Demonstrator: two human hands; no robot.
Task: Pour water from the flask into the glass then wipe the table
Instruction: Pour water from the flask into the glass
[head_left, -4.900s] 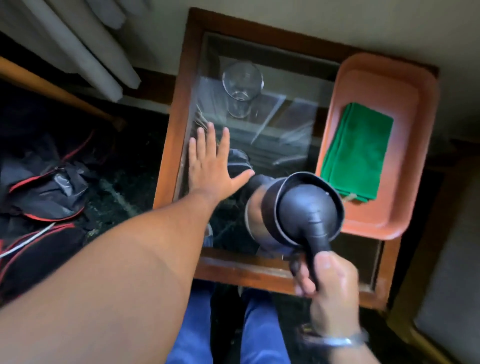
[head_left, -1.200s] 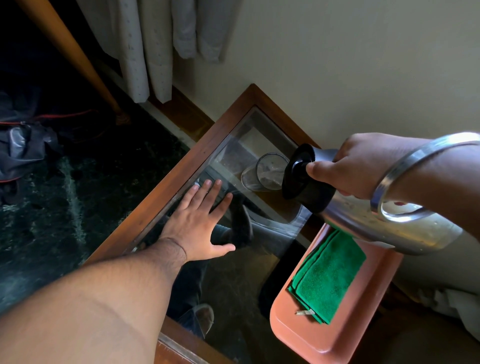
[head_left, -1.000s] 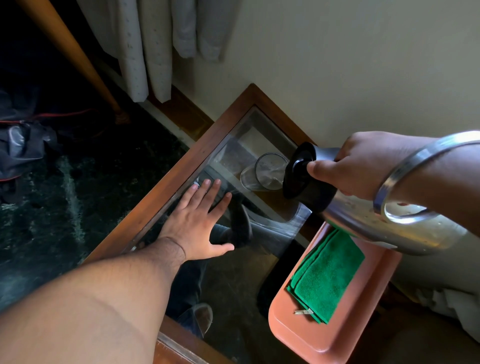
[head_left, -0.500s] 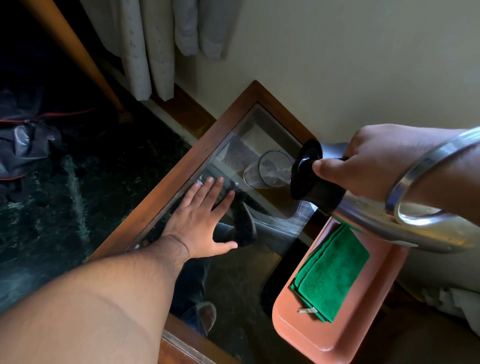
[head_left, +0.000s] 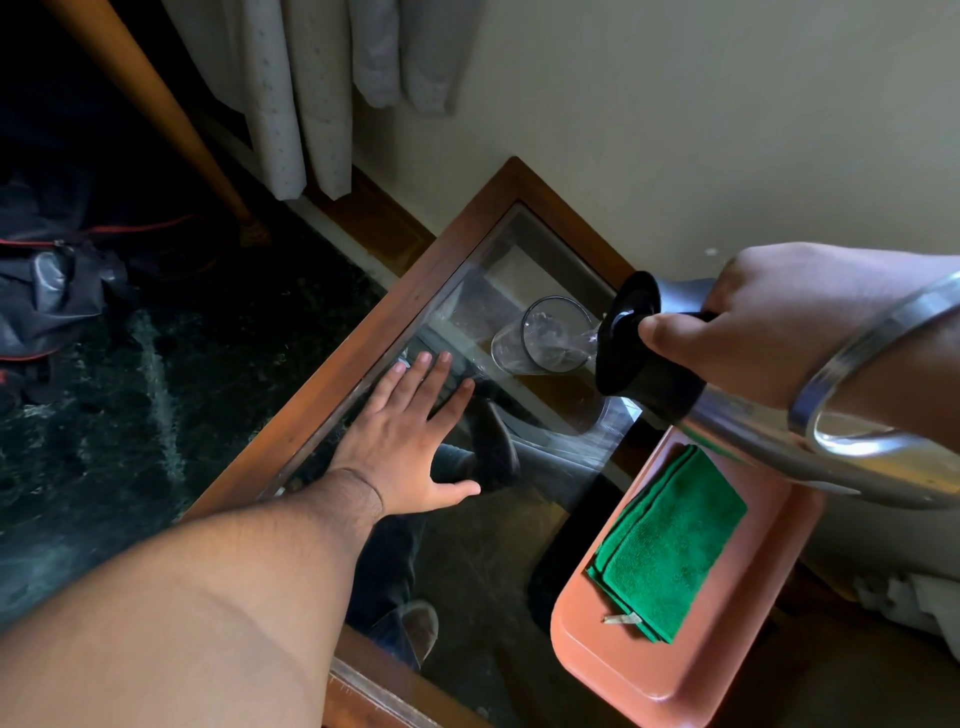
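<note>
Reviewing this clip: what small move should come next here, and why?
Probably hold the flask tilted and let the water run into the glass, which looks far from full. The right hand grips the flask; the left hand lies flat on the table. The green cloth waits in the tray.

The flask (head_left: 769, 447) has a brushed, shiny steel body and a glossy black plastic neck. The glass (head_left: 540, 338) is clear and smooth. The surface (head_left: 332, 374) pairs polished wood framing with reflective glass. A fuzzy green cloth (head_left: 670, 540) lies in a matt orange plastic tray (head_left: 727, 670).
</note>
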